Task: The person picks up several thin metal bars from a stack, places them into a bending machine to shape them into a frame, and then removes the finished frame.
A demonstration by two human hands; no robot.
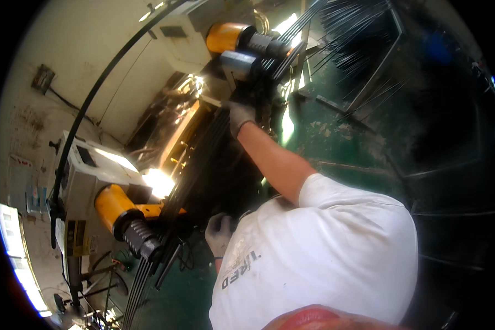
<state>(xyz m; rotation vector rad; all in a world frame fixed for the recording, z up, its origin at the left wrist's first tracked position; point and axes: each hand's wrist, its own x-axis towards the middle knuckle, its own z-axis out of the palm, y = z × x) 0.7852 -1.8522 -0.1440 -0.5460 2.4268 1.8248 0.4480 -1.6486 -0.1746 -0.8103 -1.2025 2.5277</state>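
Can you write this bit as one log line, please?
Right hand: gloved, at dark rods, grip unclear | Left hand: gloved, near rods, grip unclear | Nearby: upper yellow cylinder, lower yellow cylinder

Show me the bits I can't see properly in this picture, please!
All in the head view:
Right hand: its fingertips are lost in blur and shadow, so its grip is unclear.
Left hand: shadow hides whether it holds anything.
Left forearm: mostly hidden by the white shirt.
Long rods: their lower ends are cut off by the bottom edge.
Blue thing: too dark and blurred to name.
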